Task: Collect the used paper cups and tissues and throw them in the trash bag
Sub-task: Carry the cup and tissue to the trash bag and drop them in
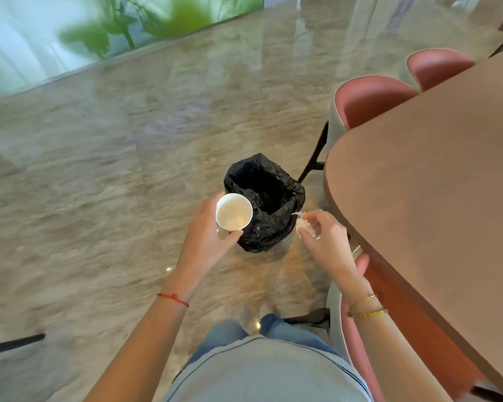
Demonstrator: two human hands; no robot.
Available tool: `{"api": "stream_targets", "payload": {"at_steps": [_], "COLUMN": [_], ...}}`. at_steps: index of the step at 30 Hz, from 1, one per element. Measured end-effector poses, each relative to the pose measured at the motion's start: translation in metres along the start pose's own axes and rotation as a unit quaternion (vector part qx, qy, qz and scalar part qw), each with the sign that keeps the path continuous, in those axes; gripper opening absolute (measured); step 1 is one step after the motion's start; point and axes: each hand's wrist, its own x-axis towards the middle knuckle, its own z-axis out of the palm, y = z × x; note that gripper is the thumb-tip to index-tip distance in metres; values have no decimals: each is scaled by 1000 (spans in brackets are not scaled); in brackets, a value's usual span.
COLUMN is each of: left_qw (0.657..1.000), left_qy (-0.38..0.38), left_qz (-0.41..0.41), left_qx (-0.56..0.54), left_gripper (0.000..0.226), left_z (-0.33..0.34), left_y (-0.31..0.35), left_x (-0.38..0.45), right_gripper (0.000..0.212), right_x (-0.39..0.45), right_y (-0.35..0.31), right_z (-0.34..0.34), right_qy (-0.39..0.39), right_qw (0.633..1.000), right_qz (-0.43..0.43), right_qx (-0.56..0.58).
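The person stands over a black trash bag [264, 202] that sits open-mouthed on the polished stone floor [99, 169], just beside the rounded end of a brown tabletop [424, 175] with pink chairs [372, 101] tucked along it.

The left hand [206, 233] grasps a white paper cup [234, 212], fingers curled round its side wall and thumb under its lower edge, mouth tilted toward the camera. The cup hangs at the near left rim of the bag. It looks empty, so it should be very light; its thin wall is stiff enough to hold shape but would likely crush under a hard squeeze. A grip on the side wall below the rolled rim seems the safest hold.

The right hand [327, 239] pinches a crumpled white tissue [304, 226] between thumb and curled fingers, just to the right of the bag and not yet over its opening. The tissue is soft, nearly weightless and shapeless, and could probably drift or cling to the fingers when let go, so it may need releasing low over the mouth.

No brand, label or readable writing shows on the cup, tissue or bag.
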Motion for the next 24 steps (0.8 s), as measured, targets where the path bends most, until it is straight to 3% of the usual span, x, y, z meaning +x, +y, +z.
{"api": "stream_targets", "payload": {"at_steps": [9, 19, 24], "left_qw": [999, 988, 975], "left_qy": [-27, -132, -191], "left_qz": [-40, -67, -105], "left_qx": [24, 40, 36], "left_gripper": [85, 85, 85], "left_z": [55, 120, 137], "left_y": [-29, -104, -142], "left_x": [140, 310, 380], "right_gripper": [17, 18, 23], "right_x": [154, 309, 376], "right_y": [25, 57, 72], "right_z": [25, 99, 136], "right_qy": [-45, -115, -204], "right_qw": [999, 989, 964], "right_qz": [-2, 98, 169], "right_qx": [-7, -1, -33]}}
